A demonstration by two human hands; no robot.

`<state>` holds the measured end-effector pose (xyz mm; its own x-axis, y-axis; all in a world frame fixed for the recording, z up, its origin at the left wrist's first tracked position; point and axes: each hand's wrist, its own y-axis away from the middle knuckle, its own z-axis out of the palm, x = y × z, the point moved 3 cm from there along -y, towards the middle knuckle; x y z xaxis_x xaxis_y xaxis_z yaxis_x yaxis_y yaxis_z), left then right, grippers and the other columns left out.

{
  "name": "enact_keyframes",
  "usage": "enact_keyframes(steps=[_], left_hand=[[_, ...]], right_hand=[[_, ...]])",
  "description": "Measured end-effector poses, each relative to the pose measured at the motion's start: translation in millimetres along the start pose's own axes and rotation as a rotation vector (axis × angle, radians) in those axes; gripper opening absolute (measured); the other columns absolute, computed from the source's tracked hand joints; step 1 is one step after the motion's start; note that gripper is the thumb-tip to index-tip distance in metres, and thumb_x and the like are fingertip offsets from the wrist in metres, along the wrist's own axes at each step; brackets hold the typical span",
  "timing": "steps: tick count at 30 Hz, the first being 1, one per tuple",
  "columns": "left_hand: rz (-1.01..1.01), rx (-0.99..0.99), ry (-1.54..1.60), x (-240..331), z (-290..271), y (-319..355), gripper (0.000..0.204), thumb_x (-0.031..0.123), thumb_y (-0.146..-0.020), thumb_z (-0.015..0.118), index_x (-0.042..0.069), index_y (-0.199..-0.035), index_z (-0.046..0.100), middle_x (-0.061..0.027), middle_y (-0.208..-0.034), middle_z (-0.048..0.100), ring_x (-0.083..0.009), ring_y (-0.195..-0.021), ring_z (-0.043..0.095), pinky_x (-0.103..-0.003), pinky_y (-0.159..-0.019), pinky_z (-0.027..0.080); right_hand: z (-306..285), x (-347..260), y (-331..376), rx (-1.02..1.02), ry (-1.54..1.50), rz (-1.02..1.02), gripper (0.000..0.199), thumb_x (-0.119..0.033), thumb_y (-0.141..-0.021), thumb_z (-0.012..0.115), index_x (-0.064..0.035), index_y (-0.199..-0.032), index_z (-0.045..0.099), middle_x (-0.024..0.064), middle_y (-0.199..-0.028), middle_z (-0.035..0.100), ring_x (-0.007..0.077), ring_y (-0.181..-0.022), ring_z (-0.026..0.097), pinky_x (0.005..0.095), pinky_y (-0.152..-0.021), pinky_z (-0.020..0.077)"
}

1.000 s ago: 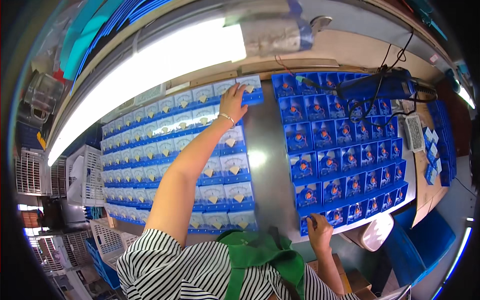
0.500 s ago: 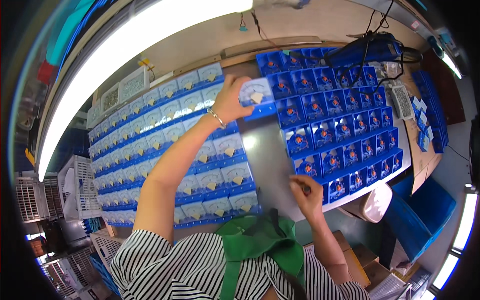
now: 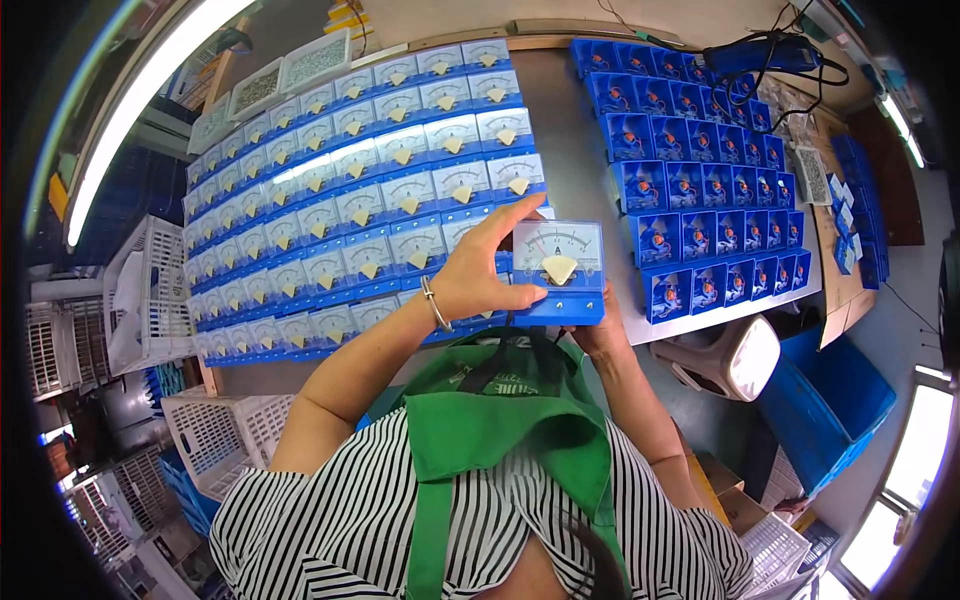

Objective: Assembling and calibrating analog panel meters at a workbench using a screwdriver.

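A person in a black-and-white striped shirt and a green apron (image 3: 500, 420) leans over a grey tabletop (image 3: 580, 150), seen from above.

Both hands hold one panel meter (image 3: 558, 270), a small square gauge with a white dial face, a cream pointer cover and a blue base. It is lifted just above the near edge of the tabletop, close to the person's chest, with its face turned up.

The left hand (image 3: 480, 275) grips the meter's left side. The thumb lies along the lower left corner and the fingers are stretched up along the left edge. A thin metal bracelet (image 3: 432, 303) circles that wrist.

The right hand (image 3: 600, 330) is mostly hidden under the meter. It seems to support the meter from below, but how its fingers are curled cannot be told.

To the left of the hands and beyond them, many identical meters (image 3: 380, 190) lie face up in tight rows on the tabletop. To the right of the hands and beyond them, another block of blue housings (image 3: 700, 170) lies in rows, showing open backs with small orange parts inside.

Beyond that block lies a dark tool with a black cable (image 3: 770, 55). Just right of the right hand, below the tabletop edge, sits a round white stool seat (image 3: 740, 355). White plastic crates (image 3: 215, 435) stand to the lower left of the left arm.
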<state>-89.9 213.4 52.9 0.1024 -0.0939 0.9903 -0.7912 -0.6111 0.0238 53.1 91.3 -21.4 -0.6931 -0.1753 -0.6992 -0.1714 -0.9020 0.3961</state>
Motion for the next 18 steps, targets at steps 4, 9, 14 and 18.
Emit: enact_keyframes(steps=[4, 9, 14, 18], left_hand=[[0.022, -0.005, -0.005, 0, -6, 15, 0.096, 0.018, -0.061, 0.078, 0.008, -0.145, 0.033, -0.0135, -0.132, 0.047, -0.0243, -0.122, 0.048, -0.036, -0.105, 0.036], [0.048, 0.017, 0.021, 1, -13, 17, 0.096, 0.018, -0.062, 0.078, 0.007, -0.146, 0.032, -0.0142, -0.132, 0.047, -0.0244, -0.122, 0.048, -0.036, -0.104, 0.038], [0.074, 0.016, 0.033, -1, -17, 16, 0.095, 0.018, -0.062, 0.078, 0.007, -0.145, 0.033, -0.0141, -0.131, 0.047, -0.0246, -0.122, 0.048, -0.036, -0.104, 0.038], [0.057, 0.013, 0.026, -2, -21, 16, 0.094, 0.019, -0.062, 0.078, 0.008, -0.145, 0.034, -0.013, -0.131, 0.048, -0.0241, -0.12, 0.048, -0.036, -0.103, 0.038]], right_hand=[[14, 8, 6, -0.054, -0.065, -0.019, 0.011, -0.001, -0.083, 0.063, -0.0039, -0.093, 0.067, 0.0026, -0.076, 0.067, 0.0077, -0.056, 0.059, 0.0206, -0.045, 0.0458], [26, 13, 10, 0.012, -0.086, -0.221, 0.018, 0.0, -0.081, 0.067, -0.0032, -0.098, 0.068, 0.0058, -0.095, 0.069, 0.0133, -0.082, 0.066, 0.0283, -0.076, 0.0549], [34, 11, 11, 0.048, -0.043, -0.272, 0.017, -0.003, -0.082, 0.067, -0.0025, -0.1, 0.068, 0.0057, -0.096, 0.069, 0.0131, -0.084, 0.066, 0.0293, -0.077, 0.0547], [35, 13, 7, 0.038, -0.035, -0.252, 0.017, -0.002, -0.084, 0.065, -0.0021, -0.101, 0.068, 0.0061, -0.097, 0.069, 0.013, -0.083, 0.066, 0.0284, -0.076, 0.0543]])
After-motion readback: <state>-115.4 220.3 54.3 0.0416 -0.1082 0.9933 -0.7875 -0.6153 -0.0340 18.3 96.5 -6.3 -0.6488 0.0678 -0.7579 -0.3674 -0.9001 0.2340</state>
